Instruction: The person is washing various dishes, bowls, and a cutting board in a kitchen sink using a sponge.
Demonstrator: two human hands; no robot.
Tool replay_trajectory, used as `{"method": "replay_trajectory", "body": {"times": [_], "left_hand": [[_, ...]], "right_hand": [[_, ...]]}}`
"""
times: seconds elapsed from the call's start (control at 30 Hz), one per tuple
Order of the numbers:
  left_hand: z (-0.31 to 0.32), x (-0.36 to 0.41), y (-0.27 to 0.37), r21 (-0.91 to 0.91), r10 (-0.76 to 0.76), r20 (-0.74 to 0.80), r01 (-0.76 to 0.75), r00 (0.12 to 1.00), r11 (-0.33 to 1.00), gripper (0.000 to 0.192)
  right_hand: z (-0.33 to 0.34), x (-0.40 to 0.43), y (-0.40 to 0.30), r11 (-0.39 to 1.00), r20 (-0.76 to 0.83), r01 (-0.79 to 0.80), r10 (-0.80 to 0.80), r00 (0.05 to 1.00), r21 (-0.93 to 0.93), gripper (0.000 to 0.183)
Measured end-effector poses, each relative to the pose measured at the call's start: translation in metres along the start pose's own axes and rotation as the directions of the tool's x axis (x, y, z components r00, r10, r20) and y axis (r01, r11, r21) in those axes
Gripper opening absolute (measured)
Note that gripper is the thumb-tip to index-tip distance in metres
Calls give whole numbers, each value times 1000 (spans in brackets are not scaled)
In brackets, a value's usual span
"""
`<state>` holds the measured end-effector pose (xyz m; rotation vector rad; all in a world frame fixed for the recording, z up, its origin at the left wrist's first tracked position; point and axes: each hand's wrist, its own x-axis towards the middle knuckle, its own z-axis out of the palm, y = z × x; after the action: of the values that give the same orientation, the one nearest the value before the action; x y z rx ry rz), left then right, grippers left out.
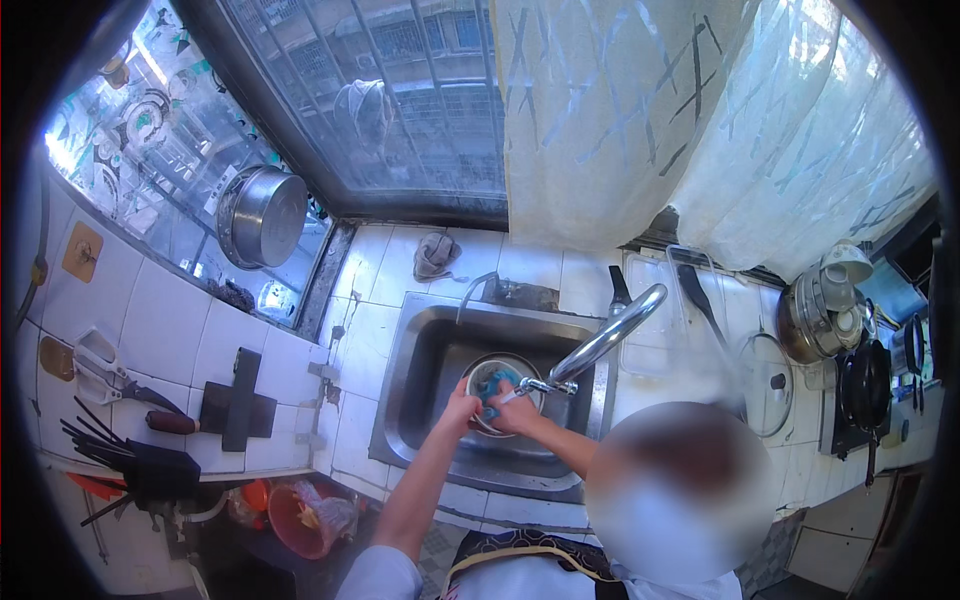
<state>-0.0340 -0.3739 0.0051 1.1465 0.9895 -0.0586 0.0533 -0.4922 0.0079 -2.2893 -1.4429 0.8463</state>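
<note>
Over a stainless steel sink (427, 442), my left hand (461, 407) grips the left rim of a light-coloured bowl (475, 384). My right hand (516, 411) reaches into the same bowl and presses a blue cloth (501, 381) against its inside; the fingertips are partly hidden. Beneath the bowl, the rim of a round metal vessel shows in the sink basin. A chrome faucet (607, 334) arches in from the right, its spout end just above my right hand.
A grey rag (436, 256) lies behind the sink. To the right are a clear plastic tray (646, 330), a glass lid (766, 382), stacked bowls (817, 307) and a black pan (864, 386). Scissors (101, 367), a cleaver (238, 409) and a black rack (157, 469) hang at left.
</note>
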Motion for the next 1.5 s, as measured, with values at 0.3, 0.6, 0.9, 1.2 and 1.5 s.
{"method": "replay_trajectory", "body": {"times": [0.3,0.6,0.9,1.2,1.5], "left_hand": [[-8,-9,-21,-379,-76,149,128,986,917,49],[-12,-24,20,156,6,216,-41,976,987,48],[-16,8,-21,-194,-63,254,114,965,974,51],[6,-31,11,17,-112,209,111,971,994,60],[-19,11,-41,-323,-96,294,193,951,926,53]], "right_hand": [[29,29,-15,-289,90,-40,162,983,957,42],[-3,-7,17,935,-141,346,-354,925,-77,22],[25,10,-11,112,-97,81,140,985,990,37],[22,-3,31,967,-352,193,-240,905,-164,37],[21,13,17,658,-166,293,-250,954,694,44]]}}
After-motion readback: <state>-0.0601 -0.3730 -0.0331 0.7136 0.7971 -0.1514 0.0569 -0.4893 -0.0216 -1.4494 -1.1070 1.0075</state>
